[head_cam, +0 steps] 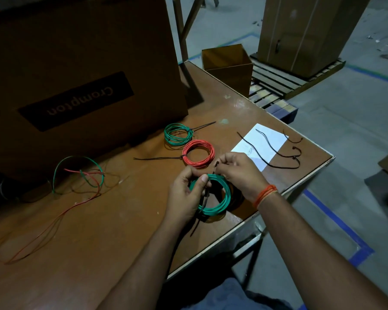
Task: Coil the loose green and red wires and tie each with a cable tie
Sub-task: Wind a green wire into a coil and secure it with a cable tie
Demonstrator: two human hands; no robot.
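Observation:
A green wire coil [222, 201] hangs just above the brown table [121, 220]. My left hand [186, 198] grips its left side, thumb on top. My right hand [240, 173] pinches the head end of a black cable tie [205, 198] that runs down across the coil; its tail hangs below. Farther back lie a tied green coil [178, 134] and a tied red coil [198, 153], each with a black tie tail sticking out. Loose green and red wires [81, 175] sprawl at the left.
Several spare black cable ties [276, 151] lie across a white paper [261, 145] near the table's right edge. A large cardboard box [76, 74] stands at the back left, a small open box [229, 66] past the far corner. Floor and pallet lie to the right.

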